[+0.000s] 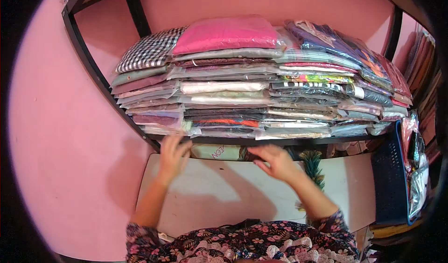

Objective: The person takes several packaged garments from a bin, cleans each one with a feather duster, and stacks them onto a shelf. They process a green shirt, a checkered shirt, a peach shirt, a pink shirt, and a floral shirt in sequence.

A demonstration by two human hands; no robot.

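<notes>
My left hand [173, 155] is raised near the lower left of the shelf edge, its fingers apart and slightly blurred, with nothing in it. My right hand [274, 161] hovers over the back of the white table [224, 188], fingers spread and holding nothing. Behind both hands, stacks of folded clothes in clear plastic bags fill the shelf. A bright pink bagged cloth [228, 34] tops the middle stack, and a black-and-white checked one [150, 49] tops the left stack. Between the hands, below the shelf, lies a pale green package with lettering [212, 152].
The dark shelf frame [86, 53] curves around the stacks. A blue basket [391, 179] with plastic-wrapped items stands at the right. Green tinsel-like stuff [312, 167] lies beside my right forearm. More hanging or stacked fabrics [422, 62] show at the far right.
</notes>
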